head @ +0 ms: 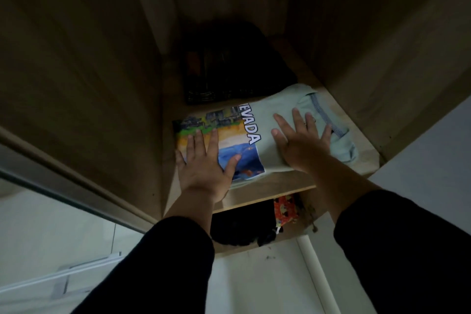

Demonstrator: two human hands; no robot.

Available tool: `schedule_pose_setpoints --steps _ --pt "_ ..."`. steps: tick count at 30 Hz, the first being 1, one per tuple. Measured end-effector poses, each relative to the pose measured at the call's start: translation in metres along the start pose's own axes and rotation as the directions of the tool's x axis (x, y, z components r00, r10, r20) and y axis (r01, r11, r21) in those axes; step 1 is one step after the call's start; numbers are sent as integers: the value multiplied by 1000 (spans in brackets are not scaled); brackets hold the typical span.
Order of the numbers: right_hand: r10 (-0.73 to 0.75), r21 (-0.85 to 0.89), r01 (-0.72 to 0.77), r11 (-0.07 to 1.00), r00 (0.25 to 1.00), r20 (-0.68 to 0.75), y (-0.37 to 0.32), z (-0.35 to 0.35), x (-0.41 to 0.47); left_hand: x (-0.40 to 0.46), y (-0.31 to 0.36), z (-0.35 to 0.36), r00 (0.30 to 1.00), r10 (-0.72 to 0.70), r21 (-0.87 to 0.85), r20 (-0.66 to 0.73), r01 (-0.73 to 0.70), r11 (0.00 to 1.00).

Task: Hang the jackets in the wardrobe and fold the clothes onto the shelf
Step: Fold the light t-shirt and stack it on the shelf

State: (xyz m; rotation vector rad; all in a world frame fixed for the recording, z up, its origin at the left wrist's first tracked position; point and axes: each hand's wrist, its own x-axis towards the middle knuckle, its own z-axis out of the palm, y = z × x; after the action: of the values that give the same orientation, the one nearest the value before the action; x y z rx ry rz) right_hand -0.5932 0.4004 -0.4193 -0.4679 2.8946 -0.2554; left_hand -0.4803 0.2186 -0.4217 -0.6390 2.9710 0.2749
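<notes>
- A folded pale green T-shirt with a colourful landscape print (270, 132) is lying on a light wooden wardrobe shelf (267, 192).
- The left hand (206, 158) and right hand (300, 140) are pressing flat on it, fingers spread.
- A dark folded garment (226, 71) is sitting behind it.

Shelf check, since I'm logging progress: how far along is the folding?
Done: a dark pile sits at the back of the shelf. In hand: both the left hand and right hand press flat on the folded tee. Jackets and any remaining clothes aren't in view.
</notes>
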Motion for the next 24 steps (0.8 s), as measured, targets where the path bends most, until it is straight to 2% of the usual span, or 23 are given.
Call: schedule_pose_setpoints --steps 4,8,11,14,19,21,24 --pt "9 -39 -11 999 999 -45 -1 3 -3 3 0 -4 999 3 4 48 -3 1000" --pt "45 -51 -43 998 998 51 -5 -5 -19 -2 3 -22 987 -13 9 160 12 1000" --pt "57 -80 -46 996 988 146 -8 -13 -47 -22 7 -36 989 -17 10 149 16 1000" --pt "10 -92 8 996 981 196 -19 -21 -83 -58 9 -53 993 -37 -5 111 38 999" --pt "-53 -121 83 989 971 234 -41 -62 -134 -118 15 -94 978 -71 -139 195 99 985" --pt "-124 -138 165 977 957 264 -60 -81 -165 -161 6 -116 969 -130 -208 208 174 963" --pt "-232 -161 288 944 927 295 -100 -103 -222 -236 -18 -144 951 -241 -210 194 280 937"
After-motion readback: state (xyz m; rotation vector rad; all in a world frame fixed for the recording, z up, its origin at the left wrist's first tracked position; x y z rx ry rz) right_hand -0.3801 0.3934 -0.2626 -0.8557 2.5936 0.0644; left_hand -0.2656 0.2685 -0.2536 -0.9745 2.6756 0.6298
